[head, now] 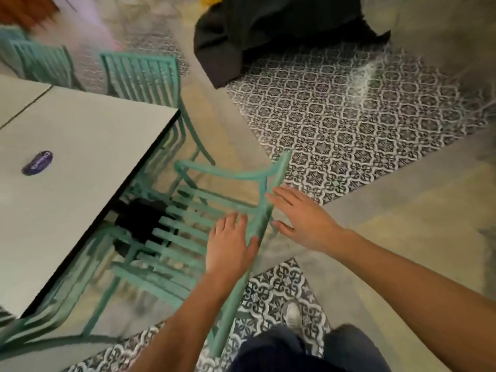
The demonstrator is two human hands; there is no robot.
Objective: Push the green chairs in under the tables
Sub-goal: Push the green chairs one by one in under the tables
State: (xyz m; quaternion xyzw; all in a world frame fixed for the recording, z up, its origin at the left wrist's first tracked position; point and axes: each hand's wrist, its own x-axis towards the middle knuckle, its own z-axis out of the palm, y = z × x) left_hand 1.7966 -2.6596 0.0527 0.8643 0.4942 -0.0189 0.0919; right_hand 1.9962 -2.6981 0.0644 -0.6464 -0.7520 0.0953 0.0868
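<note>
Chair-push step in hand: green slatted metal chair (pixel 193 224) stands at the near right edge of the pale square-topped bench (pixel 80 162), its seat front already under the bench edge, backrest top rail running diagonally toward the person. Left hand (pixel 230 245) lies flat on the seat side of the top rail, fingers straight and thumb against the rail; grip apart, pressing rather than clasping. Right hand (pixel 303 218) is spread with fingers straight just on the outer side of the same rail; fingertips appear to touch the rail, but contact cannot be confirmed. Nothing is clasped by either hand.

Judgement: this chair is partly in. Next move calls for a level shove on the rail toward the bench, both hands sharing the load so the chair goes in straight and its armrest passes beneath the top without catching.

Two more green slatted chairs (pixel 142 76) stand at the far side of the bench, the nearer one close in against the bench corner.

Hard to make out: motion blur smears the left part of the view. A black object (pixel 145 224) sits on or below the seat; identity unclear. Dark fabric heap (pixel 268 30) on the patterned tile floor (pixel 362 116) is cut off at the top. Round dark sticker (pixel 37 162) on the bench is unreadable. Chair legs mostly hidden.
</note>
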